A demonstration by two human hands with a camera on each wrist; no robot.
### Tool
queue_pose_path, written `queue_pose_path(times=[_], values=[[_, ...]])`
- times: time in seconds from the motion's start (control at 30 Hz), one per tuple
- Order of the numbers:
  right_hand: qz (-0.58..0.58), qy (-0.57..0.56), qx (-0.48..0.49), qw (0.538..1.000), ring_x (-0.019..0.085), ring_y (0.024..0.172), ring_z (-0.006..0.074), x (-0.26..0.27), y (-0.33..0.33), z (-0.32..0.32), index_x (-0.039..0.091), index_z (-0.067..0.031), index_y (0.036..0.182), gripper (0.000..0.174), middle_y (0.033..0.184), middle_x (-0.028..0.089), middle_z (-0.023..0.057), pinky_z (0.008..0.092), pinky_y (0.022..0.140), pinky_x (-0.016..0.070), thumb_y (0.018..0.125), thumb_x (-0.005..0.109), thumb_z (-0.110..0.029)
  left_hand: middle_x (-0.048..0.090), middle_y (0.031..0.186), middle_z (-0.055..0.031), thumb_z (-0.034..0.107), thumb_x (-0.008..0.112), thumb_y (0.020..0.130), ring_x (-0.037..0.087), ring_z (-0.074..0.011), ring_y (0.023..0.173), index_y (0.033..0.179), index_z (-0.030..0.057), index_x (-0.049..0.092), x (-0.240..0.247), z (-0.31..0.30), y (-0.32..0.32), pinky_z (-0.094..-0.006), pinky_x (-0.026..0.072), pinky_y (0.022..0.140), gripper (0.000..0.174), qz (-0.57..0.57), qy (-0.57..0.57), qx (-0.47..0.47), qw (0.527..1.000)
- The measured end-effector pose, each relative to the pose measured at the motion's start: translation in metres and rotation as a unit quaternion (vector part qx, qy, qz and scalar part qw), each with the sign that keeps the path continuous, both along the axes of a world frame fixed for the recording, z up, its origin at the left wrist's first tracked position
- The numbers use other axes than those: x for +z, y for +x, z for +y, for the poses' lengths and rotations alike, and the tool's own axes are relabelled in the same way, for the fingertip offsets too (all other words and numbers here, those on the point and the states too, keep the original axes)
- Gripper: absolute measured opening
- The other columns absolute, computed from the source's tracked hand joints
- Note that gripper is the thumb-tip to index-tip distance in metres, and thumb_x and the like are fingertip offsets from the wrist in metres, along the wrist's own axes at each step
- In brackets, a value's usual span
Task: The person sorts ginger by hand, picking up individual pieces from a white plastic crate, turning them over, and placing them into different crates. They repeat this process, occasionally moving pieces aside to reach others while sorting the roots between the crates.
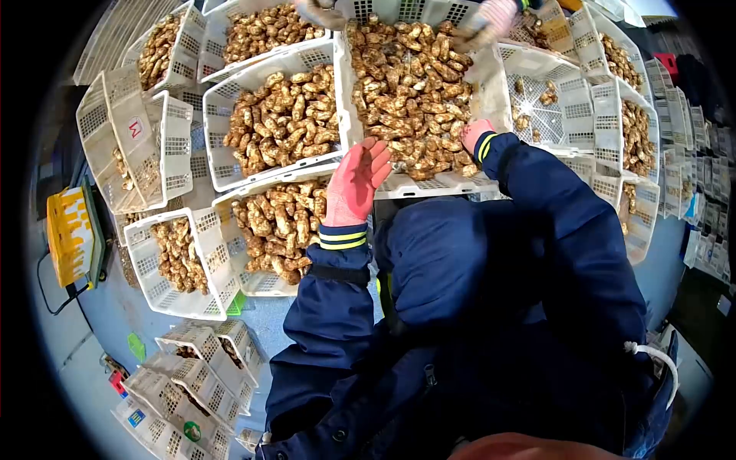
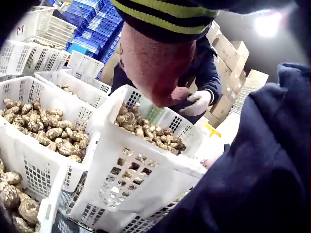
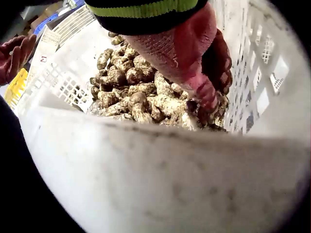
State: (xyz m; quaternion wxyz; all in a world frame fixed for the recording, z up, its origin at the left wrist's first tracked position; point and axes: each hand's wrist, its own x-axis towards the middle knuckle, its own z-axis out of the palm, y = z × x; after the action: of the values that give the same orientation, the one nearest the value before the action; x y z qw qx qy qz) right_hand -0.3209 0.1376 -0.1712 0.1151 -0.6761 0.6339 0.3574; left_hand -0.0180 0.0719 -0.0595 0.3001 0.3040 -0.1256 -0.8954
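From where I stand, the person in the dark blue jacket [image 1: 437, 261] leans over a white crate [image 1: 456, 186] at the upper middle of the head view. Knobbly brown and cream mushrooms [image 1: 414, 92] are heaped inside it, right up to its near end.

The left hand [image 1: 356, 184], in a pinkish-red glove, is held palm up at this crate's near left corner. Its fingers are extended and lie close together, and I see nothing in its grasp. The right hand [image 1: 477, 136], gloved the same way, reaches down inside the near right part of the crate. In the right wrist view its fingers bend down onto the mushrooms, touching them, but the tips are partly hidden, so I cannot tell whether it pinches one.

Across the crate, at the top edge of the head view, another person's gloved hands [image 1: 491, 19] come in, one at each far corner.

Just left of the middle crate is another well-filled crate [image 1: 207, 130], with a third full one [image 1: 268, 285] below it. At the upper right, a crate with a pale grid floor [image 1: 563, 115] holds only a few mushrooms. A crate marked with a red M [image 1: 142, 165] leans at the upper left, with a yellow object [image 1: 67, 234] below it near the left edge. Cardboard boxes [image 2: 226, 53] are piled at the upper right of the left wrist view.
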Motion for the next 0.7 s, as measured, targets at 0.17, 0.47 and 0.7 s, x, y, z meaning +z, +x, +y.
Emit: queue_pose_path(times=[0.17,0.47,0.7], values=[[-0.025,-0.018,0.025,0.999,0.059,0.085,0.0202,-0.009,-0.011,0.010,0.060,-0.0085,0.083,0.023,0.084,0.063,0.0055,0.0337,0.070,0.0471,0.078,0.041,-0.019,0.050,0.116,-0.0141,0.024,0.046,0.089,0.052,-0.0246,0.103,0.115,0.0004,0.046,-0.004,0.012,-0.004,-0.0348,0.0426,0.089,0.035,0.005,0.014,-0.018,1.000],[-0.450,-0.097,-0.253,0.851,0.058,0.079,0.0156,0.172,0.015,-0.032,0.052,-0.0055,0.109,0.045,0.082,0.060,0.0071,0.0281,0.070,0.0458,0.067,0.065,-0.012,0.054,0.111,-0.0137,0.015,0.049,0.085,0.056,-0.0227,0.095,0.115,-0.0018,0.047,-0.001,0.007,-0.014,-0.0328,0.0463,0.080,0.034,-0.077,-0.070,-0.067,0.992],[-0.587,-0.114,-0.116,0.793,0.051,0.086,0.0117,0.203,0.072,-0.039,0.044,-0.0024,0.122,0.053,0.098,0.054,0.0058,0.0247,0.078,0.0428,0.070,0.055,0.002,0.059,0.100,-0.0088,0.022,0.052,0.086,0.059,-0.0184,0.085,0.113,0.0011,0.049,0.024,0.022,-0.034,-0.0274,0.0490,0.070,0.035,-0.079,-0.085,-0.181,0.977]])
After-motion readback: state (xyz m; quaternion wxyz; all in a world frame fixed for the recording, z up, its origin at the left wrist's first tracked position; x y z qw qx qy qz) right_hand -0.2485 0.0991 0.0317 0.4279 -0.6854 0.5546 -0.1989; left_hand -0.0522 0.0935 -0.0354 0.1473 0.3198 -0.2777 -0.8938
